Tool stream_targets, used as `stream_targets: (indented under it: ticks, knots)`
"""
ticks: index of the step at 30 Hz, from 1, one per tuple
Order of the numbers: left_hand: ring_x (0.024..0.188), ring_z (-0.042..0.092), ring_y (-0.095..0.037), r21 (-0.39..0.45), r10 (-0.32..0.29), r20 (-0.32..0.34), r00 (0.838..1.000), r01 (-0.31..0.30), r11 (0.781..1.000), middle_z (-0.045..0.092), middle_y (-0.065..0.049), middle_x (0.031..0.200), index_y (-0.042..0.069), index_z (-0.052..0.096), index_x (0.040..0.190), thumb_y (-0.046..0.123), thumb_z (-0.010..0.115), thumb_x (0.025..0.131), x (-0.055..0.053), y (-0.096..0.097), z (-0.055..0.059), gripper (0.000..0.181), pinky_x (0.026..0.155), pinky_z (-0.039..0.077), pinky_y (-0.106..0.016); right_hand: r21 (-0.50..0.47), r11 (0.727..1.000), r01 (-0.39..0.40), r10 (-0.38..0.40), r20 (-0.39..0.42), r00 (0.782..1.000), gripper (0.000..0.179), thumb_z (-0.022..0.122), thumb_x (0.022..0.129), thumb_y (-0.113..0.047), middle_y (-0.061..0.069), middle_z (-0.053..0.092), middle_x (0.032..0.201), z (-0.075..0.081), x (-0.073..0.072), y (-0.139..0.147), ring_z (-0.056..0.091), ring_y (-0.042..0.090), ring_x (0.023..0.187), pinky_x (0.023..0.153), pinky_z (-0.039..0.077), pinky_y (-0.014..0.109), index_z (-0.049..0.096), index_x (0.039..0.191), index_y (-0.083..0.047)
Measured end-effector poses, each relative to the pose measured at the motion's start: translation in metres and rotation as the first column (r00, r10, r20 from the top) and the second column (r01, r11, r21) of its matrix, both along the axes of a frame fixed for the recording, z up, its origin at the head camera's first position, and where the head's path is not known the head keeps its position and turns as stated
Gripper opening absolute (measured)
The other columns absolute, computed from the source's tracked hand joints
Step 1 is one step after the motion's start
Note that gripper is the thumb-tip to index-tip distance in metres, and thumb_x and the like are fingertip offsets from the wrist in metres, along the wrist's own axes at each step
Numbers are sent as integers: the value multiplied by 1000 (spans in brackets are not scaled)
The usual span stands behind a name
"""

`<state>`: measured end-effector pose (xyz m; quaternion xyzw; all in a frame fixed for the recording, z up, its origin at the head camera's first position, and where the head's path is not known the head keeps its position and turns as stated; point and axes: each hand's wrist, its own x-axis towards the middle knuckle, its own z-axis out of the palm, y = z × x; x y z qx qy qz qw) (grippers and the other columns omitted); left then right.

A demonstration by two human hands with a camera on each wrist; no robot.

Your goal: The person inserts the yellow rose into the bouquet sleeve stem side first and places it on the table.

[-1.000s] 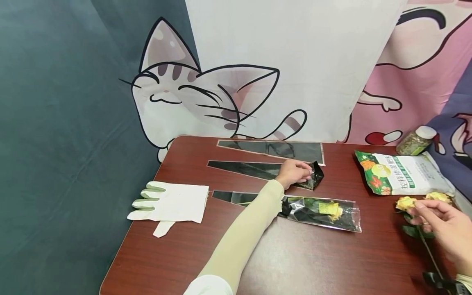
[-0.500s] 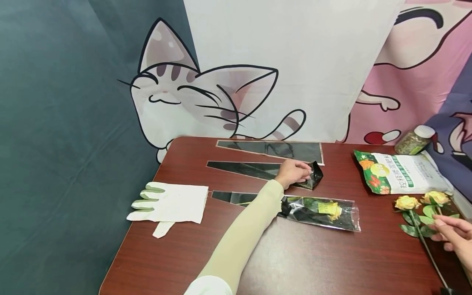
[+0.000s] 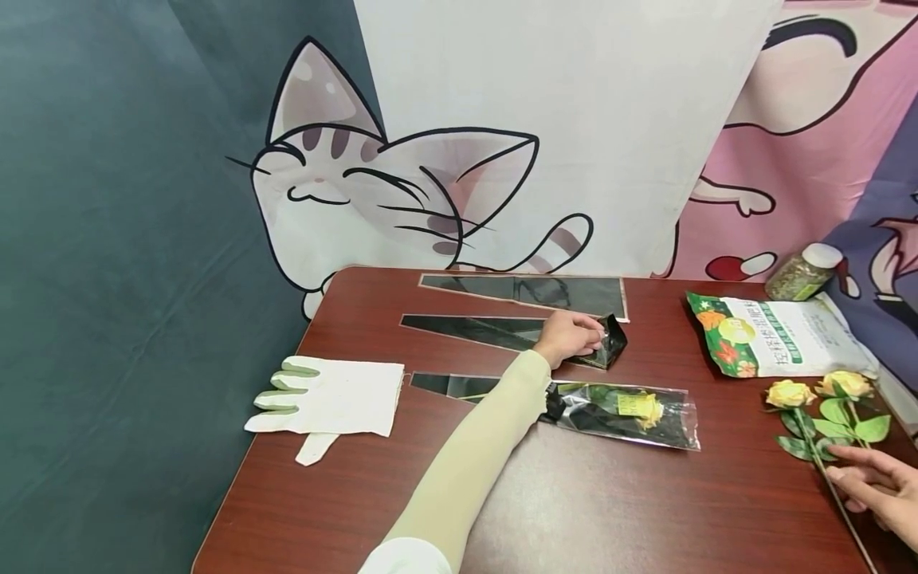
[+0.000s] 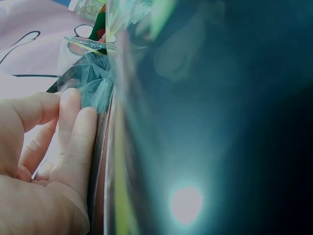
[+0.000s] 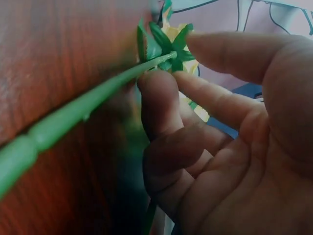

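Note:
My left hand point(image 3: 570, 339) pinches the mouth of the middle black-and-clear flower sleeve point(image 3: 473, 325), whose corner stands raised past the fingers. In the left wrist view, clear plastic film point(image 4: 98, 81) gathers at the fingertips. Two yellow roses lie at the right table edge, one rose point(image 3: 789, 394) left of the other rose point(image 3: 846, 384). Beside the left rose's stem is my right hand point(image 3: 878, 490), thumb and fingers apart, fingertips close to the green stem point(image 5: 83, 107) in the right wrist view. Nearer me, a third sleeve point(image 3: 610, 410) contains a yellow rose.
Another flat sleeve point(image 3: 566, 295) lies along the table's back edge. White-and-green gloves point(image 3: 344, 396) are at the left. A printed fertiliser-like bag point(image 3: 782, 335) and a lidded jar point(image 3: 803, 273) stand at the back right, before a cartoon cloth backdrop point(image 3: 617, 119).
My right hand has let go of the left yellow rose's head, which now rests beside the other, and has drawn back down toward the stems. The left hand keeps its place on the sleeve.

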<state>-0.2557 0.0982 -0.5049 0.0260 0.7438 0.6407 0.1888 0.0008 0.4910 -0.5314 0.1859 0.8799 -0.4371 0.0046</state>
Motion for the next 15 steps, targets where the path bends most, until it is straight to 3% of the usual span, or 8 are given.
stream_targets:
  ticks: [4, 7, 9, 11, 14, 15]
  knots:
    - [86, 81, -24, -3, -6, -1, 1000, 6, 1000, 80, -4, 84, 3, 83, 101, 3, 76, 97, 0, 0, -1, 8, 74, 68, -31, 126, 990, -67, 63, 33, 997, 60, 59, 110, -15, -17, 62, 74, -2, 3, -6, 51, 16, 54, 45, 36, 35, 30, 115, -68]
    - [87, 81, -25, -4, -5, 5, 1000, 5, 1000, 80, -5, 85, 3, 83, 101, 3, 76, 96, 0, 0, 0, 8, 74, 68, -30, 165, 983, -85, 84, 18, 996, 69, 62, 105, -6, -10, 63, 71, -2, 4, -8, 52, 14, 54, 45, 38, 33, 29, 117, -66]
    - [87, 81, -25, -1, -4, 7, 1000, 4, 1000, 81, -5, 85, 2, 83, 101, 2, 76, 96, 0, 0, 0, 8, 73, 68, -29, 176, 981, -84, 84, 8, 996, 59, 67, 101, -1, -6, 64, 68, -2, 3, -9, 55, 13, 54, 46, 42, 30, 47, 125, -52]
    - [85, 81, -24, -2, -2, 8, 1000, 2, 1000, 81, -5, 85, 3, 83, 101, 3, 76, 96, 0, 1, 0, 8, 72, 68, -28, 204, 976, -70, 69, 12, 998, 41, 71, 96, 2, -4, 64, 66, -3, 3, -10, 57, 11, 54, 47, 44, 28, 59, 126, -24]
    - [84, 81, -22, -2, -1, 7, 1000, 1, 1000, 80, -5, 85, 3, 83, 100, 3, 76, 96, 0, 1, 0, 8, 71, 68, -28, 252, 966, -53, 41, 55, 998, 36, 74, 92, 1, -2, 62, 62, -3, 4, -11, 52, 12, 49, 44, 45, 29, 53, 117, 15]
    - [84, 81, -22, -2, -1, 7, 1000, 1, 1000, 80, -5, 84, 3, 83, 100, 3, 76, 96, 0, 1, 0, 8, 71, 68, -28, 272, 961, -56, 37, 75, 997, 36, 75, 91, 0, -2, 62, 62, -3, 5, -11, 50, 12, 49, 42, 44, 30, 53, 115, 16]
